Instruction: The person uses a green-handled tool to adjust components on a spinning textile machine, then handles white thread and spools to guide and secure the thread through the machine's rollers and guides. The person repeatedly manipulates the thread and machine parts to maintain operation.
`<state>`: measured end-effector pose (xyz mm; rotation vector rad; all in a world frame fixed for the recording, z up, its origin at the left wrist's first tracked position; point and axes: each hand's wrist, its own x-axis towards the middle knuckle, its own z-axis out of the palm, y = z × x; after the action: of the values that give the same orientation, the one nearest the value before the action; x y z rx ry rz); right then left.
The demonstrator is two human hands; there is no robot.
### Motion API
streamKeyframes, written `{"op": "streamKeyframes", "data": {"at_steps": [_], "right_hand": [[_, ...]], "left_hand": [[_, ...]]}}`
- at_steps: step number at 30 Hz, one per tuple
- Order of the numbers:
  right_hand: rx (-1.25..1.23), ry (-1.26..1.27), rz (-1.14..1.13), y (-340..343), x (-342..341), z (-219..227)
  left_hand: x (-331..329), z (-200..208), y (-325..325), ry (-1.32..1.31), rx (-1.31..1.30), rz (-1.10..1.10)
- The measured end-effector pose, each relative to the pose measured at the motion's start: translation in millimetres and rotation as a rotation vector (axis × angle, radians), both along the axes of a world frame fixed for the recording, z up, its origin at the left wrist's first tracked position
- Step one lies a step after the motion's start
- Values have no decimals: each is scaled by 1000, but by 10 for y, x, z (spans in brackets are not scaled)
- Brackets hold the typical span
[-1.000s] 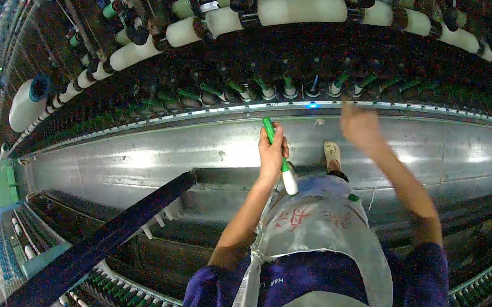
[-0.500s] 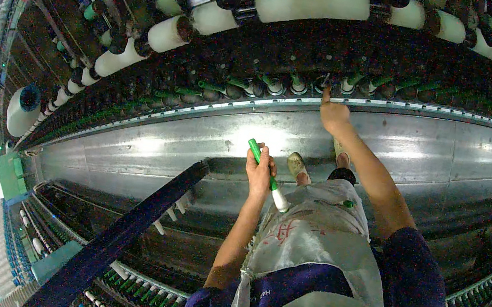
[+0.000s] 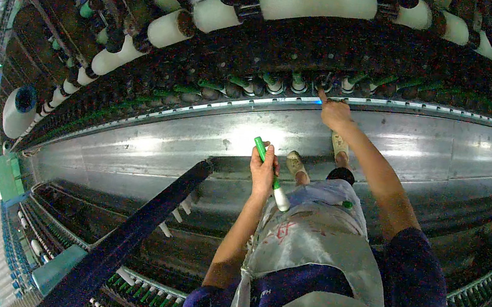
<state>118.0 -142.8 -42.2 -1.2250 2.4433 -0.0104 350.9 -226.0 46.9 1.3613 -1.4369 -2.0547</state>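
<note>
In my left hand (image 3: pixel 263 168) is a green bobbin (image 3: pixel 259 146), held at a slant in front of the apron, with white yarn wound on its lower end. The fingers wrap round its middle. My right hand (image 3: pixel 336 114) reaches out to the spindle row of a spinning frame. Its index finger stretches toward a dark spindle position (image 3: pixel 327 81) that shows no green tube; the other fingers are folded. Green bobbins with white yarn stand on either side, one bobbin (image 3: pixel 298 84) to the left and another bobbin (image 3: pixel 348 83) to the right.
Large white rollers (image 3: pixel 317 3) run above the spindles. A pale rail (image 3: pixel 221 105) edges the row, with a grey metal panel (image 3: pixel 405 138) below. A dark blue bar (image 3: pixel 137 220) slants in at lower left. More bobbins (image 3: pixel 153 297) line a machine behind.
My right fingertip has dropped slightly and shifted left at the spindle. My left hand, with the bobbin, has moved a little to the right.
</note>
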Motion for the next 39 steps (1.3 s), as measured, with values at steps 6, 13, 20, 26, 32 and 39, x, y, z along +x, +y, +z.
{"op": "streamKeyframes", "data": {"at_steps": [6, 13, 20, 26, 32, 39], "right_hand": [[-94, 60, 89, -77, -121, -256], [-295, 160, -139, -193, 20, -385], [-343, 274, -136, -175, 11, -370], [-249, 304, -163, -211, 13, -331], [-283, 380, -40, -146, -2, -417], [-359, 351, -129, -37, 190, -298]], "left_hand": [[-74, -32, 59, -59, -36, -30], [-165, 84, -15, -41, -27, -35], [-290, 294, -521, 284, 113, 424], [-245, 473, -730, 521, 263, 457], [-202, 604, -725, 359, 97, 440], [-136, 595, -782, 474, 209, 500]]}}
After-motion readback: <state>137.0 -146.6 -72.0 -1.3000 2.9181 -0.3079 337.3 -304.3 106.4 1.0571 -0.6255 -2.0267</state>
